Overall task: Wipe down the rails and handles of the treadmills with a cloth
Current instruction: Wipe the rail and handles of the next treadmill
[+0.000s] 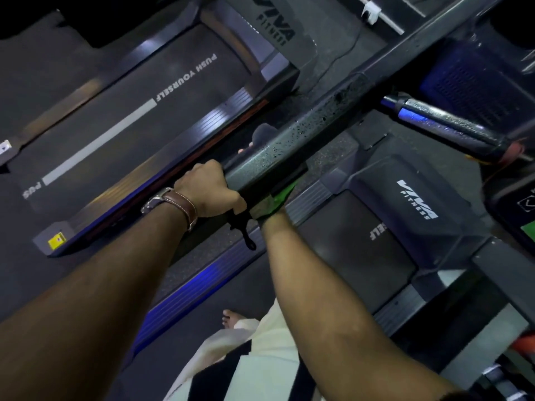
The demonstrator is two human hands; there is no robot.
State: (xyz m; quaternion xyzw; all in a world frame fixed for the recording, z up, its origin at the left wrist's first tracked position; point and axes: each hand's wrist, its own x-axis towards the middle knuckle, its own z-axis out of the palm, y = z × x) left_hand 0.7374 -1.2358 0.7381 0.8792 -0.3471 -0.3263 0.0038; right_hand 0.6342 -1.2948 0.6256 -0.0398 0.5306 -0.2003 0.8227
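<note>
Right now the person is standing between two treadmills, leaning over the long dark side rail (292, 140) that is running diagonally across the view, its top speckled with droplets or grime. The left treadmill (139, 111), its belt marked "PUSH YOURSELF", is lying below the rail on one side; the right treadmill (385, 215), with a VIVA Fitness motor cover, is lying on the other.

The left hand (210, 191), a brown-strapped watch (173, 204) on its wrist, is curling over the near end of the rail and steadying it. The right hand (267, 206) is mostly hiding beneath the rail, so I cannot tell exactly how its fingers are lying, but it is pressing the green cloth (278, 196) up against the rail's underside edge.

To do this well, the cloth is probably needing to wrap right round the rail and travel its whole speckled length, away from the body.

A chrome pulse handle (445, 125) is jutting out just beyond, likely blocking a straight sweep. A black strap (244, 234) is dangling from the rail end between the two wrists and could be snagging the cloth.
</note>
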